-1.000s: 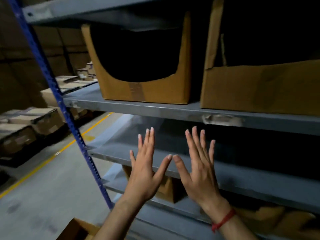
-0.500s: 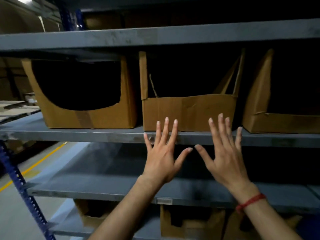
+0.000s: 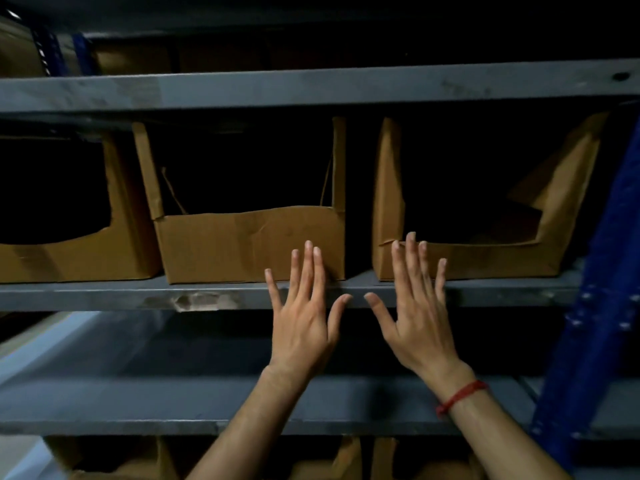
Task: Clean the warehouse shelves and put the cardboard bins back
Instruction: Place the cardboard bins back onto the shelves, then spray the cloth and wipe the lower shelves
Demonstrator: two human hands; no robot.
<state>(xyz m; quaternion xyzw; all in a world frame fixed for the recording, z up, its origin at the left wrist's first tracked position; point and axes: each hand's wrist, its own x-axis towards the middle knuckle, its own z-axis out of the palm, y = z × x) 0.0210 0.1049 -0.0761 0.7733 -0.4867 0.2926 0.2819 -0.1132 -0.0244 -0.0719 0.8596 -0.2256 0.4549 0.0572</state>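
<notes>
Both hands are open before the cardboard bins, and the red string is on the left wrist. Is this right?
No. The head view shows the red string on the right wrist. The left hand and right hand are open before the cardboard bins.

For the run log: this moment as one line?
left hand: open, holds nothing, in front of middle bin | right hand: open, holds nothing, in front of right bin | contact: unclear
</notes>
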